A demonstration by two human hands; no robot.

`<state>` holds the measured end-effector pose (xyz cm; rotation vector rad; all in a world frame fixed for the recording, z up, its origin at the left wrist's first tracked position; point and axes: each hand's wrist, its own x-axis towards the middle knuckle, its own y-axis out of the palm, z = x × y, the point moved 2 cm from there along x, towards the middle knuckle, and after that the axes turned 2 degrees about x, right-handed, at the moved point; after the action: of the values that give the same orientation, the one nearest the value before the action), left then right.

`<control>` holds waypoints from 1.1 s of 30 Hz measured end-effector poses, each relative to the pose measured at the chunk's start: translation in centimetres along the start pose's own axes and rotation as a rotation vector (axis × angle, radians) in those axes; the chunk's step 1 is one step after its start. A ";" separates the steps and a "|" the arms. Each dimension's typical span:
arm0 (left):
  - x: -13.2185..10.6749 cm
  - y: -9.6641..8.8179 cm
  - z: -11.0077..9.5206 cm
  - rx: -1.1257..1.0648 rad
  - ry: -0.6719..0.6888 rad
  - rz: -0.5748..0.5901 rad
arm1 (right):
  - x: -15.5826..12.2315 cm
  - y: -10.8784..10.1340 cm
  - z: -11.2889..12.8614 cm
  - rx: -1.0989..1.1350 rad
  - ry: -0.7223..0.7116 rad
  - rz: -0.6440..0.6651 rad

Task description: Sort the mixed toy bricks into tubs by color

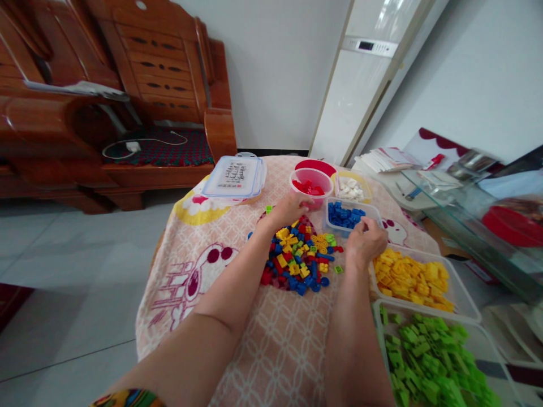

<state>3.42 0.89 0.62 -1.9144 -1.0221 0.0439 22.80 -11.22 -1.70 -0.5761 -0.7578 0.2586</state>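
Note:
A mixed pile of toy building bricks (292, 251) in red, blue, yellow and green lies in the middle of the cloth-covered table. My left hand (291, 209) reaches over the pile's far side to the near rim of a round pink tub (321, 200) of red bricks (309, 187). Its thumb and fingers look apart, with nothing seen between them. At the near right corner of a clear box (339, 229) of blue bricks (344, 215), my right hand (367, 242) has its fingers pinched together. Whatever they may hold is hidden.
On the right stand clear boxes of yellow bricks (413, 281) and green bricks (436, 356). White bricks (350, 189) fill a small tub behind the blue ones. A lidded container (234, 178) sits at the far left. A glass shelf (470, 232) juts beside the table.

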 end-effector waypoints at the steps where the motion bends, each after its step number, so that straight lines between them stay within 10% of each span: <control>1: -0.2 -1.1 0.6 0.020 -0.081 -0.028 | -0.1 -0.2 0.0 -0.015 0.014 -0.013; 6: -1.7 -3.8 2.5 0.068 -0.300 0.032 | -0.5 0.0 0.1 -0.024 -0.011 -0.030; 17: -1.7 -1.1 2.4 0.196 -0.321 0.245 | -0.8 1.1 -0.7 0.014 -0.032 0.001; 26: -1.4 -2.4 2.2 -0.188 -0.296 0.019 | -0.7 1.0 -0.4 0.039 0.008 0.008; 33: 1.1 3.6 -2.1 -0.607 -0.136 -0.178 | -0.9 1.0 -0.4 0.055 -0.004 0.011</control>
<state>7.25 -0.67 -0.48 -2.3723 -1.4094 -0.2702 22.45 -10.98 -3.00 -0.5282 -0.7490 0.2900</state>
